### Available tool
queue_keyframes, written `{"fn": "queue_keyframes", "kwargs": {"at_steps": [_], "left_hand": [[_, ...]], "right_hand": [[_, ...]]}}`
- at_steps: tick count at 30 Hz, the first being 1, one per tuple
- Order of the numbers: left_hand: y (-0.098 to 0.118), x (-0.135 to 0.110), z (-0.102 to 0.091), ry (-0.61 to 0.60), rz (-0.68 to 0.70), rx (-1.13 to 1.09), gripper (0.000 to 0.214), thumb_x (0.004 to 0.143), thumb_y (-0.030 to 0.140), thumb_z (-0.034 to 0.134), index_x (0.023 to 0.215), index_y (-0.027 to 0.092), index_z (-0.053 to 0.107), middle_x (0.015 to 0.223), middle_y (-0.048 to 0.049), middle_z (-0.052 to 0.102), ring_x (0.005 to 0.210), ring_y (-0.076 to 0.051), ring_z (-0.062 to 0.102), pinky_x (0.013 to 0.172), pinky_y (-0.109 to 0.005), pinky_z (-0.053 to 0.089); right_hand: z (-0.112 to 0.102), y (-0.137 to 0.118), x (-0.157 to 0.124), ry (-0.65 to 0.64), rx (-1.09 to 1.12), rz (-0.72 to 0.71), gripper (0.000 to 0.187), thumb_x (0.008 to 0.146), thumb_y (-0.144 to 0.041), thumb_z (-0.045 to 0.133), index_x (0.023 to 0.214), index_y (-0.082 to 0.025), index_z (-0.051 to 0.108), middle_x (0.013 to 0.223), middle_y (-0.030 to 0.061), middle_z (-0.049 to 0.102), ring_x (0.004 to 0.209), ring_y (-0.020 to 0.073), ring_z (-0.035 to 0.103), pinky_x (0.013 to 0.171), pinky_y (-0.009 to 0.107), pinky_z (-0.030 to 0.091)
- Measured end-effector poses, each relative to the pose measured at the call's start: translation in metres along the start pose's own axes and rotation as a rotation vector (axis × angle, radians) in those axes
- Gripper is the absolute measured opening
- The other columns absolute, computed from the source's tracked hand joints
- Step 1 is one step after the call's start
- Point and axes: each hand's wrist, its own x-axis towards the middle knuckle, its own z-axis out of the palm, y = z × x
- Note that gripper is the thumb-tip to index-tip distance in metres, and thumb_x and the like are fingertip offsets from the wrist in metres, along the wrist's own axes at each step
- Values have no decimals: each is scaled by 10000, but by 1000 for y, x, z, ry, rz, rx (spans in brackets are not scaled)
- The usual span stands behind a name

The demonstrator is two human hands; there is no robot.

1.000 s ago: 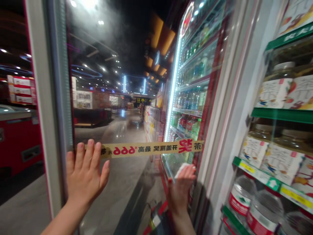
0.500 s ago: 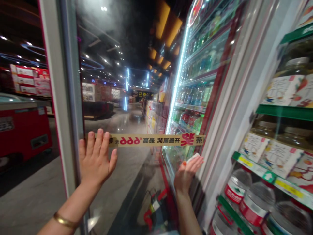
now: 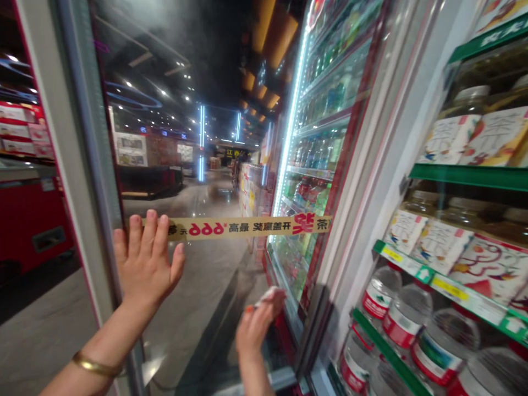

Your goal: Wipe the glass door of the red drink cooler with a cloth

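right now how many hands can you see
2: the left hand spread flat against the glass door, and the right hand lower down, holding a white cloth. Any others would be out of view.

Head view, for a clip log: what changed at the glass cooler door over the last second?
The right hand has slid down and left across the glass door, still holding the white cloth; nothing was let go. The left hand stays flat on the glass beside the printed strip, and the bottled water on the shelves looks unchanged.
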Motion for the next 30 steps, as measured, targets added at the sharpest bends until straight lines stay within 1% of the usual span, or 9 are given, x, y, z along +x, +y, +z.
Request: {"fn": "queue_keyframes", "kwargs": {"at_steps": [4, 9, 11, 16, 18, 23, 25, 27, 30], "left_hand": [[-3, 0, -4, -29, 15, 7, 876, 1021, 324, 644, 1766, 288, 184, 1856, -57, 193, 1730, -362, 154, 1421, -653, 97], [-2, -1, -3, -37, 31, 26, 868, 1031, 329, 633, 1766, 266, 174, 1857, -70, 180, 1733, -370, 146, 1408, -689, 117], [-1, -1, -2, -34, 25, 24, 877, 1028, 335, 635, 1767, 272, 167, 1856, -74, 177, 1737, -365, 132, 1405, -696, 112], [0, 0, -3, -39, 18, 17, 877, 1027, 341, 630, 1766, 283, 163, 1862, -56, 158, 1738, -363, 124, 1402, -693, 103], [0, 0, -3, -32, 8, 22, 875, 1028, 342, 624, 1767, 292, 158, 1862, -45, 156, 1738, -357, 128, 1405, -680, 102], [1, -1, -2, -5, 8, 20, 870, 1024, 334, 639, 1766, 319, 185, 1849, -18, 196, 1740, -290, 136, 1437, -566, 83], [1, 0, -1, 4, 11, 21, 857, 1025, 328, 637, 1764, 314, 203, 1846, -20, 211, 1738, -280, 150, 1439, -545, 87], [1, 1, 0, 27, 22, 26, 837, 1030, 326, 623, 1762, 290, 218, 1845, -30, 220, 1738, -276, 153, 1441, -527, 83], [3, 2, 0, 56, 32, 45, 824, 1034, 335, 609, 1760, 253, 229, 1844, -46, 222, 1740, -261, 141, 1441, -500, 69]], "right_hand": [[29, -56, -13, 276, 102, 44, 726, 1023, -484, 506, 1724, -348, 373, 1479, -4, 732, 1592, 238, 488, 1378, 497, 339], [32, 23, -26, 412, 94, 466, 747, 1104, -368, 236, 1767, -69, 64, 1677, 311, 471, 1639, 416, 388, 1303, 785, 293], [34, 24, -29, 428, 74, 562, 745, 1108, -367, 182, 1754, -23, 42, 1685, 361, 423, 1622, 460, 399, 1263, 823, 311], [32, -34, -41, 218, 226, 127, 847, 1020, -594, 558, 1760, -296, 274, 1527, 93, 695, 1450, 360, 628, 1234, 587, 509], [20, -15, -35, 259, 196, 154, 842, 1025, -563, 561, 1767, -343, 229, 1568, 66, 667, 1473, 350, 612, 1244, 595, 503], [-17, 80, 29, 536, 11, 573, 823, 1094, -392, 319, 1760, -211, -130, 1832, 201, 206, 1695, 433, 238, 1275, 805, 350], [-27, 83, 50, 485, -4, 428, 831, 1072, -436, 390, 1783, -238, 9, 1821, 129, 278, 1684, 400, 286, 1281, 719, 427], [-39, 76, 63, 355, -30, 43, 827, 1016, -535, 473, 1772, -350, 194, 1783, -39, 375, 1673, 301, 336, 1268, 523, 519], [-75, 92, 83, 253, -63, -329, 839, 987, -621, 486, 1757, -393, 246, 1795, -160, 274, 1707, 181, 210, 1299, 332, 459]]}}
